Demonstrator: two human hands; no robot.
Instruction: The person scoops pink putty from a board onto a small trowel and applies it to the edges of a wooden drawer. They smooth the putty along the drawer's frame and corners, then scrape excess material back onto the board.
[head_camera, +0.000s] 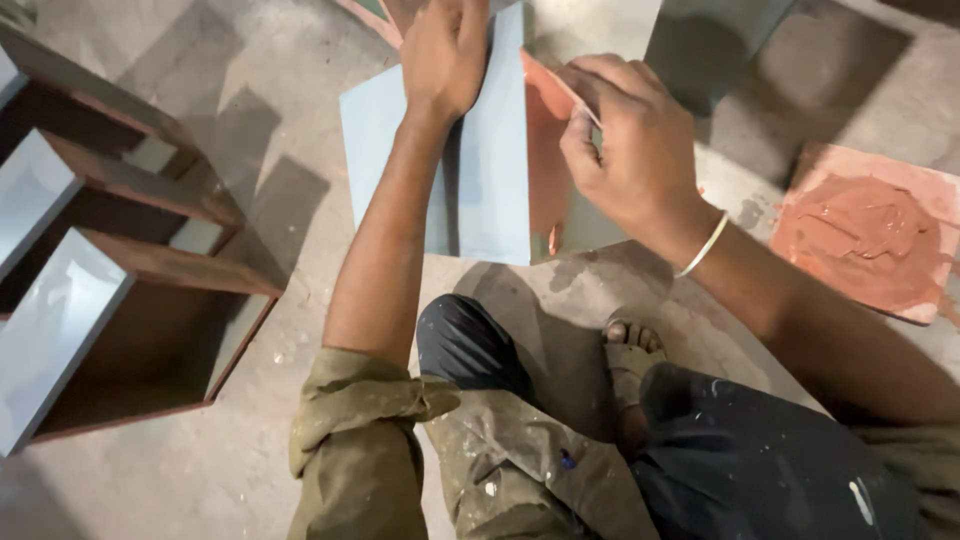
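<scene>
Head view, person squatting on the concrete floor (300, 130). Workpiece is a pale blue-grey box panel (490, 180), standing on the floor just ahead of the knees, upper centre of frame. Top face is flat, smooth, matte; the side face turned toward the right hand is coated reddish-brown, with a wet-looking sheen.

Left hand (442, 55) lies flat on top of the panel, palm down, fingers together and pressing on it; fingertips run out of frame at the top edge. Right hand (630, 140) is at the panel's right edge, fingers pinched together on a thin flat scraper blade (560, 88), smeared with the same reddish paste. Blade edge sits against the panel's corner. Thin white bangle (703, 247) on the right wrist.

Right of the panel, well apart: a square board (870, 235) lying flat on the floor, carrying a spread pile of reddish-brown putty.

Left side: three open box units (120, 300) stacked in a row, grey-blue outer faces, dark brown interiors and edges.

Floor is rough grey concrete, dusty, stained, hard shadows from the boxes. Olive sleeve (350, 420) rolled at the left elbow, dark paint-flecked trousers, sandalled foot (630, 360) under the right forearm.
</scene>
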